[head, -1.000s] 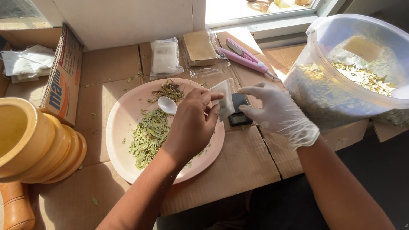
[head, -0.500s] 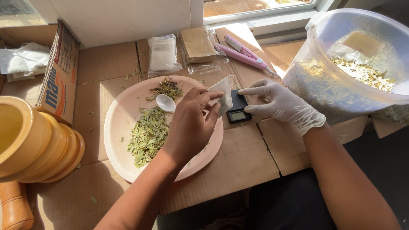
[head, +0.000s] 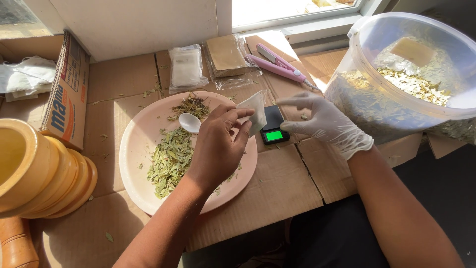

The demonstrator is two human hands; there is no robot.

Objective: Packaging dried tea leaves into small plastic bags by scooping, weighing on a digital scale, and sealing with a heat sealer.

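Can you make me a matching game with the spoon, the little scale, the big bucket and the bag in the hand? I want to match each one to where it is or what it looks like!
Things:
1. white spoon
2. small scale
3. clear bucket
4. small white bag

Descriptions:
A. pinched in the bare left hand
B. lying on the pink plate
C. green screen lit up
D. full of dried leaves, on the right

Pairs: 1-B, 2-C, 3-D, 4-A
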